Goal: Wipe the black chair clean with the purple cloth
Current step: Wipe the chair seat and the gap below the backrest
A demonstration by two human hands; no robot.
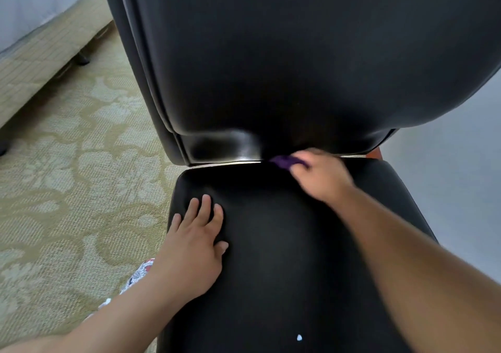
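Right hand (321, 178) grips purple cloth (286, 161) at black chair (271, 68) seat-back crease; left hand (193, 244) spread flat.

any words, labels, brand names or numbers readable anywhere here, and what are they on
None: no readable text shows in this view.
The black chair bears no label or brand mark on its backrest or seat.
The purple cloth in the right hand shows no tag.
The patterned fabric beside the left hand carries a print, not letters.
The white speck on the seat is no sign.

Glossy black chair (284, 68) — bunched purple cloth (286, 160) at its seat-back crease
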